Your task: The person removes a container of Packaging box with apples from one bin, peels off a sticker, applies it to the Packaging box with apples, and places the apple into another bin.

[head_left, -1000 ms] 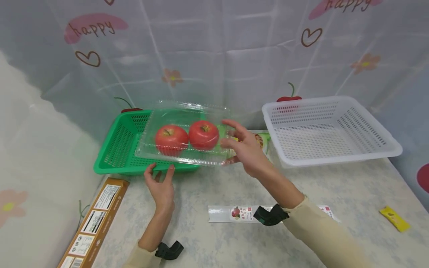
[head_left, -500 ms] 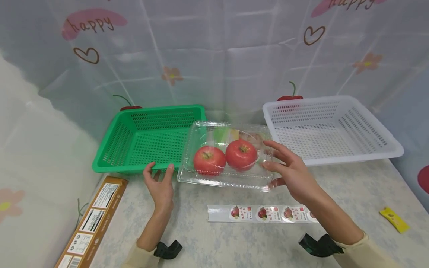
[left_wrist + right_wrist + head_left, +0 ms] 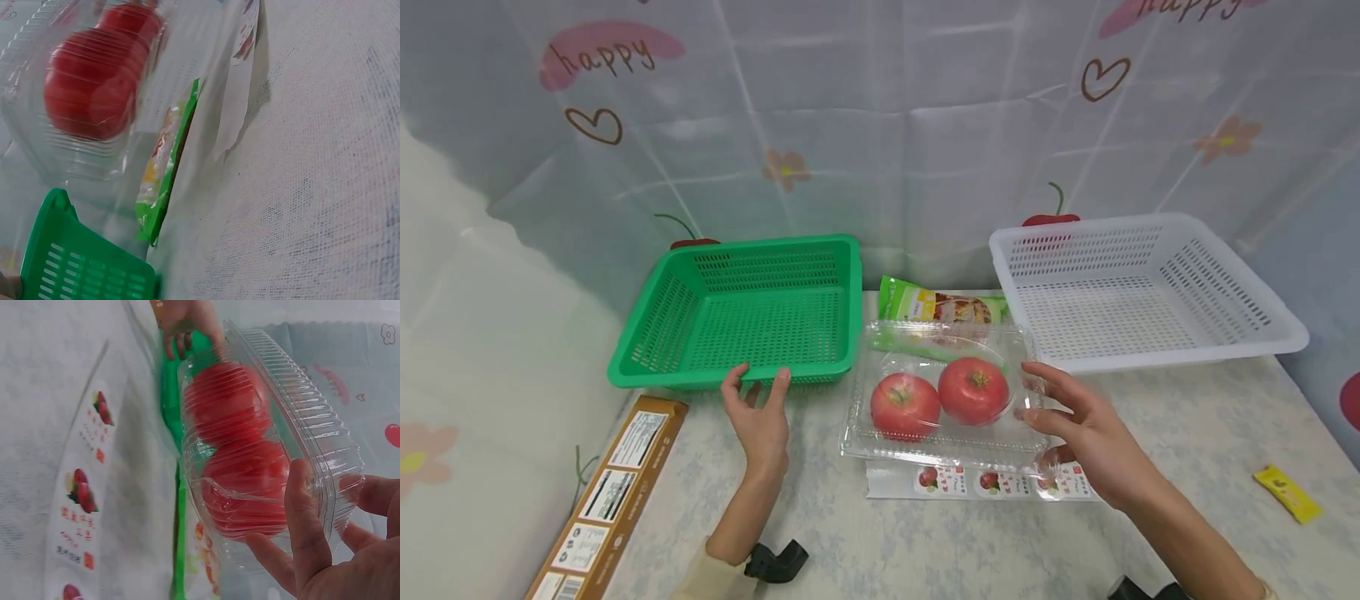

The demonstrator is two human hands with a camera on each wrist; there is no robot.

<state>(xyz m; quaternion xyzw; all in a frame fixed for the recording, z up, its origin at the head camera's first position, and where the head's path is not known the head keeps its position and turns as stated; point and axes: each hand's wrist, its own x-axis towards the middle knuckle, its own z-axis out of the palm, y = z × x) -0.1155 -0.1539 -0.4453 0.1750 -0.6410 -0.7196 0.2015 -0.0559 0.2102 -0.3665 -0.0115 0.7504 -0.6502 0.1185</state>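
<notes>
Table [image 3: 925,542] with pale patterned cloth. White plastic basket [image 3: 1150,287], far right, perforated. Green plastic basket [image 3: 737,312], far left, perforated; left hand [image 3: 760,417] rests at its near rim, fingers straight and slightly apart, holding nothing. Brown printed carton [image 3: 602,500], near left edge. Clear plastic clamshell box [image 3: 943,396], lid shut, between the baskets, over the sticker strip [image 3: 985,482]; right hand [image 3: 1086,433] grips its right end, thumb and fingers curled round the edge. Two red tomatoes [image 3: 940,396] side by side inside. Green snack packet [image 3: 936,307] just behind the box. Small yellow sachet [image 3: 1285,493], near right.
</notes>
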